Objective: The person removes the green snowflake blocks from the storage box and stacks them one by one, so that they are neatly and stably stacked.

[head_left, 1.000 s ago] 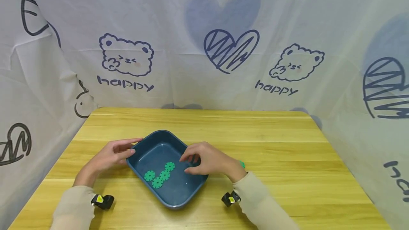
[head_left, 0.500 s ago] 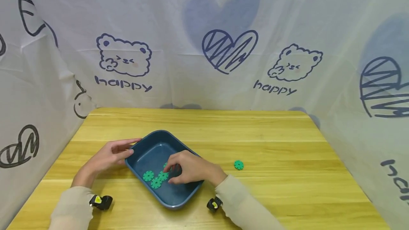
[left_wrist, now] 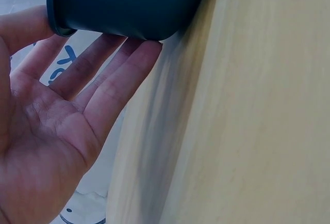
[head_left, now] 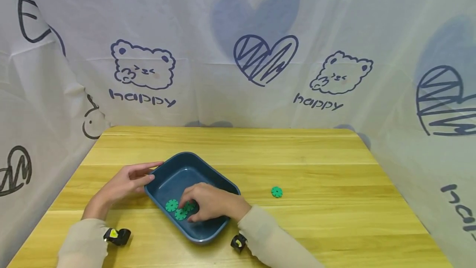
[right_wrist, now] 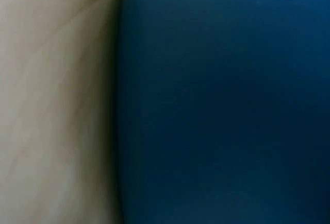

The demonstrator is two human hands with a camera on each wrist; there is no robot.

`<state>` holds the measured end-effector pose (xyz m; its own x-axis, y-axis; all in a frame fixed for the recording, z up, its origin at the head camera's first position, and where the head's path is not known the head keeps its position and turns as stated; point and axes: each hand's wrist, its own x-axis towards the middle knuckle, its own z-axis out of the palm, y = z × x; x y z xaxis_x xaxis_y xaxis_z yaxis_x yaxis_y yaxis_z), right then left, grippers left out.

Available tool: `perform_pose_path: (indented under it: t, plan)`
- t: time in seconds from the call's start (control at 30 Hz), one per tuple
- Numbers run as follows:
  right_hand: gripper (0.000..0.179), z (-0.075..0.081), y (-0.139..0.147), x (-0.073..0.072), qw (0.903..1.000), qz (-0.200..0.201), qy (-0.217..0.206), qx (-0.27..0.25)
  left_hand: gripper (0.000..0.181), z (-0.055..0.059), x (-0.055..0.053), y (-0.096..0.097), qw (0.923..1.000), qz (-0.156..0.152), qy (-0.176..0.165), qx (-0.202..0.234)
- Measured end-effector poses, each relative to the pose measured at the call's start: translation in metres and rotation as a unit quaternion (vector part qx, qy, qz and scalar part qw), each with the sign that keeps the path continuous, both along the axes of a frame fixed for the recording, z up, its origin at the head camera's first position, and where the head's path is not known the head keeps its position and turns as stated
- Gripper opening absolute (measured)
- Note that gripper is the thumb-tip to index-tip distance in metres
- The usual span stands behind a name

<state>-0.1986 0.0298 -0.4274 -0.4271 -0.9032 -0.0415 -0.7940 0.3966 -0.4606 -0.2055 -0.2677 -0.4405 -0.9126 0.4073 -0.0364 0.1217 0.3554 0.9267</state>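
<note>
A dark blue rectangular bin [head_left: 201, 235] stands on the table with several green notched discs [head_left: 172, 205] on its floor. My left hand [head_left: 124, 183] rests against the bin's left corner. In the left wrist view its nearly straight fingers [left_wrist: 116, 90] touch the outer wall, and the thumb lies at the rim. My right hand [head_left: 208, 202] reaches down inside the bin, with thumb and forefinger apart above the discs and partly covering them. The right wrist view is filled by the blurred blue bin wall [right_wrist: 221, 100] and pale skin or sleeve.
One more green disc [head_left: 277, 192] lies on the wooden table [head_left: 316, 156] to the right of the bin. A white printed cloth [head_left: 208, 94] hangs behind and at the sides. A small black camera [head_left: 117, 236] is strapped at the left wrist, another [head_left: 239, 242] at the right.
My right hand has moved left and down into the bin, over the discs. The loose disc on the table has come out from behind the right wrist. The left hand stays at the bin.
</note>
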Motion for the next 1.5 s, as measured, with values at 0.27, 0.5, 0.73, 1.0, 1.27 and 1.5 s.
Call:
perform_pose_path:
  t: [0.27, 0.5, 0.73, 1.0, 1.27, 1.5]
  plan:
    - [0.033, -0.002, -0.009, 0.006, 0.9989, -0.006, 0.017, 0.044, 0.051, -0.001, 0.0, 0.0, 0.9998, -0.006, -0.004, 0.016]
    - [0.035, -0.003, -0.011, 0.009, 0.9974, -0.012, 0.035, 0.062, 0.051, 0.0, 0.0, 0.001, 0.9999, -0.008, -0.001, 0.014]
    - [0.033, -0.001, -0.009, 0.008, 0.9977, -0.002, 0.032, 0.06, 0.05, 0.002, 0.0, 0.002, 0.9999, -0.004, -0.002, 0.013]
    - [0.03, 0.002, -0.007, 0.005, 0.9977, 0.015, 0.029, 0.059, 0.051, 0.003, 0.0, 0.003, 1.0, 0.001, -0.005, 0.008]
    - [0.026, 0.0, -0.005, 0.007, 0.9974, 0.008, 0.028, 0.066, 0.051, -0.001, 0.001, 0.002, 0.9999, 0.007, -0.008, 0.002]
    - [0.022, 0.004, 0.005, 0.005, 0.9997, -0.008, 0.002, 0.025, 0.051, -0.001, 0.002, 0.0, 0.9999, 0.001, -0.01, 0.011]
